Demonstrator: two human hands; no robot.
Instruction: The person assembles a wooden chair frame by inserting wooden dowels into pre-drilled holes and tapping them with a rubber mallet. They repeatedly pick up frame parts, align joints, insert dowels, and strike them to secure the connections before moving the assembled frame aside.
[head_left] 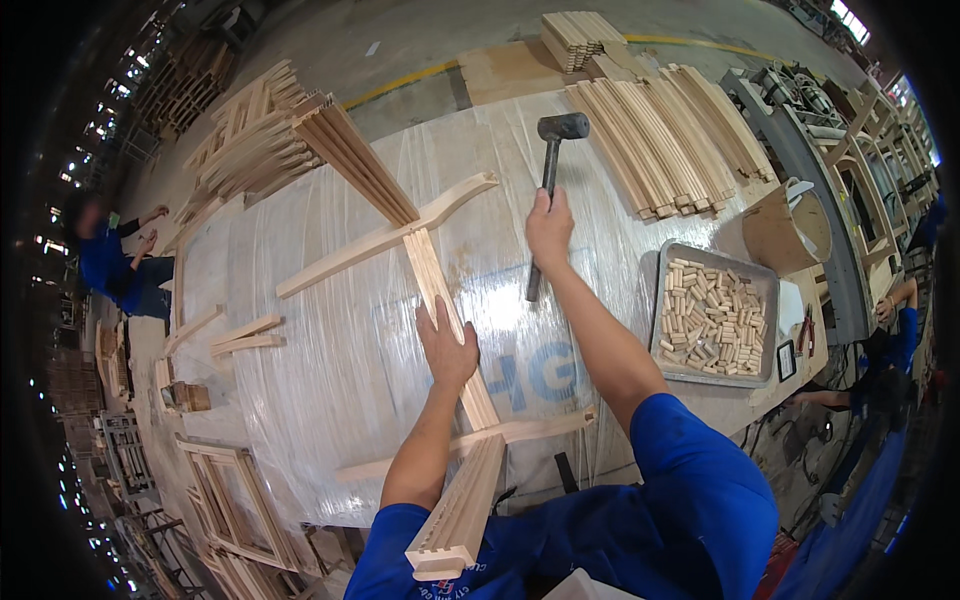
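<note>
My right hand [550, 228] is closed round the handle of a black-headed mallet [563, 127], held up over the table to the right of a wooden frame. My left hand [446, 345] lies with fingers stretched along the frame's pale middle rail [432, 265]. That rail runs between a far curved wooden piece [345, 262] and a near curved wooden piece [545, 427]. Beyond the far piece, a grooved bundle of slats [352, 155] slants away. Another grooved wooden piece [462, 500] extends from the near one toward my body.
A metal tray [665, 330] of wooden dowels sits at the right, near a cardboard container [775, 238]. Stacked slats [655, 145] lie at the far right. Loose wood pieces [247, 337] and a wooden frame [240, 500] are leftward. Co-workers [110, 265] stand on both sides.
</note>
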